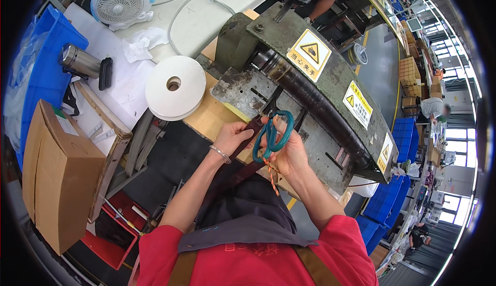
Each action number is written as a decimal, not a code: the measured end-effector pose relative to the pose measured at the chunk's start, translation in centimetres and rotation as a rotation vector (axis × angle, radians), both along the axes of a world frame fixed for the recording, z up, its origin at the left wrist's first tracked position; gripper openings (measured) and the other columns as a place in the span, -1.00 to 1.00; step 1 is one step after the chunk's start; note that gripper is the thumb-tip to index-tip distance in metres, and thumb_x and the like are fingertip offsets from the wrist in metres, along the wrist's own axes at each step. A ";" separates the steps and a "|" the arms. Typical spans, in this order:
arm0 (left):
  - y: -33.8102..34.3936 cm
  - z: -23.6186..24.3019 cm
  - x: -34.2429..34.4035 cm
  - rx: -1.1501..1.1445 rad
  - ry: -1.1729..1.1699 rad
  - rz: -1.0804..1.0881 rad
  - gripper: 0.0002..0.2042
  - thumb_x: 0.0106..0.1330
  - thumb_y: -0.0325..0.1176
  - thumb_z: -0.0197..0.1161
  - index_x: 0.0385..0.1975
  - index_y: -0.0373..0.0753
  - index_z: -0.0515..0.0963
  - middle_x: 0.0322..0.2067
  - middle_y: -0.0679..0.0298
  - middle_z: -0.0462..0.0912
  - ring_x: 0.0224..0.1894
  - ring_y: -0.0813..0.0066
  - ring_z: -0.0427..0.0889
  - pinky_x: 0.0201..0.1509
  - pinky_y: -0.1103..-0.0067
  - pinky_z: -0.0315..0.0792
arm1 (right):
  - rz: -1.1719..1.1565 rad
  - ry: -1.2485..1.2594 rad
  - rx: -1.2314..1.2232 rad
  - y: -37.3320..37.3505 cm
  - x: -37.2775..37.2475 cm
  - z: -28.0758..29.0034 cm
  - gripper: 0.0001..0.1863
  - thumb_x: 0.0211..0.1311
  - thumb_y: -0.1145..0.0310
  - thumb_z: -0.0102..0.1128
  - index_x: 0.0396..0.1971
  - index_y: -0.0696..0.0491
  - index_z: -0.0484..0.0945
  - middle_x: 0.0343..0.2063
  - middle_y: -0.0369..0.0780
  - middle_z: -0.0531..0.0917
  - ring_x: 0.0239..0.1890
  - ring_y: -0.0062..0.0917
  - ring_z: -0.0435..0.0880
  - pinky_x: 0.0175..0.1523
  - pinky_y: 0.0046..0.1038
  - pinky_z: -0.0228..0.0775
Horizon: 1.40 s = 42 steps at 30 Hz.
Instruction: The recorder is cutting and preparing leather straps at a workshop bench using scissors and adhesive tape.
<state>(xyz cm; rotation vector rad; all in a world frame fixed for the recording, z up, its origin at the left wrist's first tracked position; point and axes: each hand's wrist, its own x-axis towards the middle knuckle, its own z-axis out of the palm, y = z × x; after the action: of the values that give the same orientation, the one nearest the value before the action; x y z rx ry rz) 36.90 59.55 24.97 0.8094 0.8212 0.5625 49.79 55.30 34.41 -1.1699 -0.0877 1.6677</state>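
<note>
In my right hand (289,151) is a pair of scissors (281,135) with teal loop handles, an orange cord hanging from them. Their dark blades point away from me toward the machine and are hard to make out. My left hand (231,138) pinches a dark brown strap (253,126) just left of the handles. The strap runs down past my wrist toward my apron. Both hands are close together over the front edge of the grey metal plate (315,141) of a green roller machine (330,58). A long dark roller (310,94) lies beyond my hands.
A white roll (175,87) of tape-like material lies left of the machine. Further left are a metal thermos (80,60), a blue bin (44,74), a cardboard box (59,177) and a small fan (120,4). Blue crates (385,198) stand at right; another person's arm (323,6) shows beyond the machine.
</note>
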 end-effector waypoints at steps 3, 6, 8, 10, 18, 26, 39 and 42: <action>0.1 0.3 0.2 -0.004 0.011 0.011 -0.87 0.13 -0.43 0.08 -0.56 -0.37 0.47 -0.65 0.30 0.51 -0.65 0.65 0.46 -0.58 0.74 0.35 | -0.024 -0.048 0.038 0.4 0.2 -1.1 -0.56 0.06 0.11 0.05 -0.20 0.17 0.34 -0.73 -0.17 0.49 -0.86 -0.58 0.40 -0.83 -0.68 0.16; 0.3 0.6 0.6 -0.018 0.038 0.008 -0.86 0.13 -0.43 0.07 -0.57 -0.37 0.46 -0.65 0.29 0.51 -0.67 0.64 0.46 -0.58 0.74 0.35 | -0.050 -0.082 0.078 1.1 0.5 -1.6 -0.57 0.06 0.12 0.06 -0.22 0.16 0.33 -0.74 -0.20 0.48 -0.87 -0.60 0.38 -0.82 -0.70 0.15; 0.2 0.3 0.6 -0.011 0.060 0.009 -0.86 0.13 -0.43 0.07 -0.57 -0.37 0.46 -0.65 0.28 0.51 -0.67 0.64 0.46 -0.58 0.74 0.35 | -0.062 -0.098 0.092 1.2 0.5 -2.0 -0.58 0.06 0.12 0.06 -0.22 0.15 0.32 -0.74 -0.21 0.48 -0.87 -0.62 0.37 -0.81 -0.70 0.14; 0.5 0.2 0.6 0.054 0.052 0.009 -0.84 0.14 -0.42 0.08 -0.60 -0.38 0.44 -0.66 0.26 0.50 -0.68 0.63 0.45 -0.59 0.72 0.36 | -0.061 -0.128 0.107 1.3 0.4 -2.3 -0.58 0.05 0.11 0.07 -0.23 0.13 0.32 -0.73 -0.21 0.48 -0.86 -0.64 0.35 -0.79 -0.71 0.14; 0.0 -0.2 0.9 0.011 0.047 0.037 -0.82 0.14 -0.40 0.08 -0.61 -0.39 0.44 -0.66 0.23 0.50 -0.68 0.60 0.47 -0.60 0.71 0.37 | -0.049 -0.078 0.020 0.3 -0.4 -1.1 -0.58 0.05 0.06 0.07 -0.25 0.09 0.32 -0.75 -0.24 0.48 -0.85 -0.62 0.38 -0.74 -0.65 0.22; 0.5 0.2 0.6 -0.141 -0.011 0.025 -0.85 0.10 -0.41 0.14 -0.54 -0.39 0.48 -0.62 0.25 0.53 -0.64 0.63 0.47 -0.58 0.73 0.35 | -0.120 0.070 0.026 1.4 0.5 0.4 -0.67 0.04 0.16 0.10 -0.37 0.13 0.36 -0.76 -0.19 0.49 -0.85 -0.60 0.40 -0.72 -0.59 0.28; 1.0 -1.8 0.5 -0.100 -0.151 -0.001 -0.84 0.06 -0.47 0.15 -0.43 -0.46 0.47 -0.58 0.19 0.53 -0.60 0.57 0.50 -0.49 0.69 0.43 | -0.204 0.032 -0.041 2.6 1.0 1.9 -0.70 -0.02 0.23 0.19 -0.55 0.14 0.34 -0.41 -0.12 0.50 -0.75 -0.64 0.36 -0.79 -0.71 0.15; 0.9 -1.5 0.9 -0.100 -0.149 0.010 -0.89 0.06 -0.49 0.13 -0.49 -0.44 0.47 -0.63 0.24 0.52 -0.63 0.61 0.47 -0.55 0.73 0.36 | -0.253 -0.059 -0.028 2.2 0.9 1.7 -0.63 0.01 0.17 0.14 -0.46 0.23 0.40 -0.65 -0.17 0.49 -0.84 -0.64 0.29 -0.80 -0.73 0.09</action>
<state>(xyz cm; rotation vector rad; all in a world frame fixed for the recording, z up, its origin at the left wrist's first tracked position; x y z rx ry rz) 37.76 60.43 23.43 0.6636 0.7109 0.5789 50.72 57.50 36.12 -1.1991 0.0454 1.4163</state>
